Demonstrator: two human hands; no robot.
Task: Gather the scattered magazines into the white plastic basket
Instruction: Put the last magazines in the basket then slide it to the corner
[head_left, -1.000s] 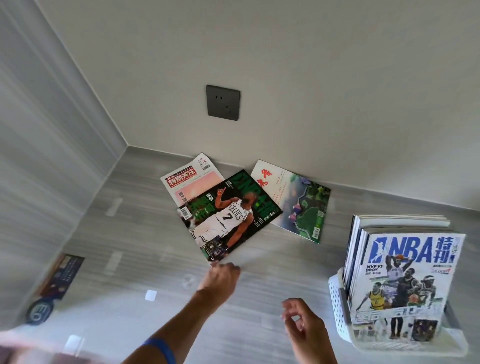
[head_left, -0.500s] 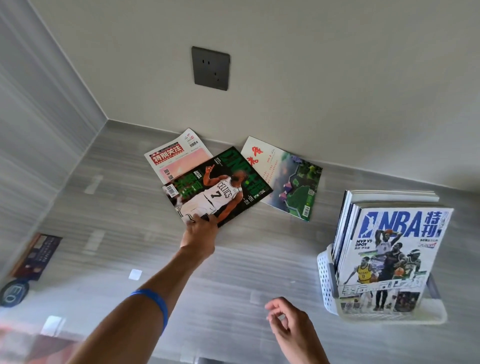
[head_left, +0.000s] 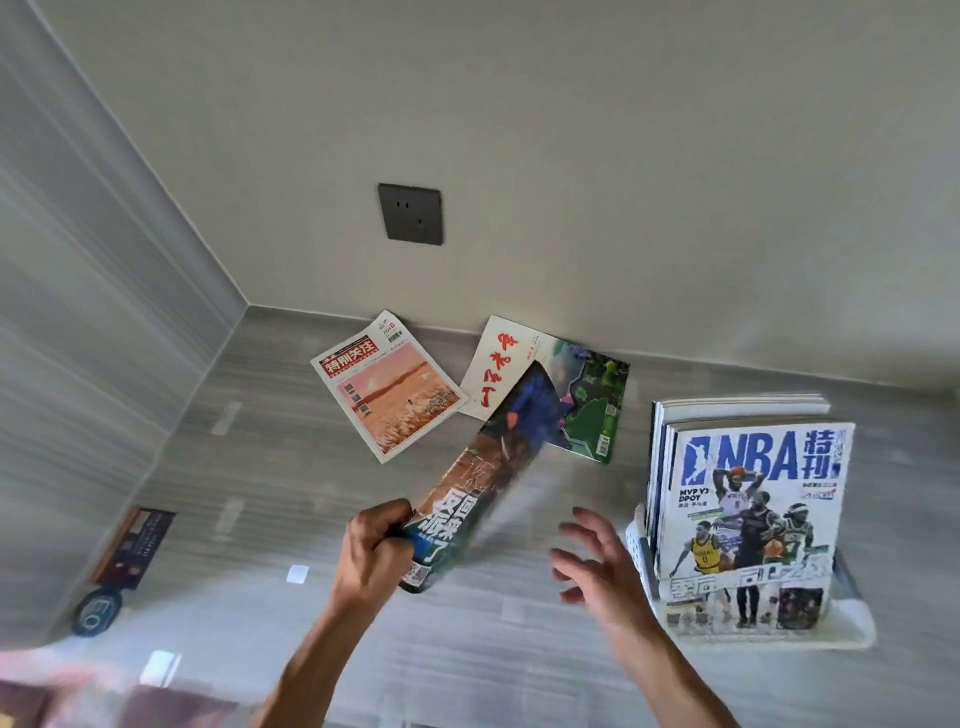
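Grey-streaked floor (head_left: 260, 467), white basket (head_left: 852, 631), dark socket (head_left: 410, 213).

We see the dark green glossy magazine (head_left: 478, 488) at the centre of the frame smeared by motion, its cover print only partly legible. It hides the lower left corner of the white and green landscape magazine (head_left: 587, 400) behind it. In the white perforated plastic basket (head_left: 644, 566) at right, the blue NBA magazine (head_left: 753, 519) conceals every cover stacked behind. Both forearms are cut off by the bottom edge. At lower left, a pinkish blur stays unreadable to us.
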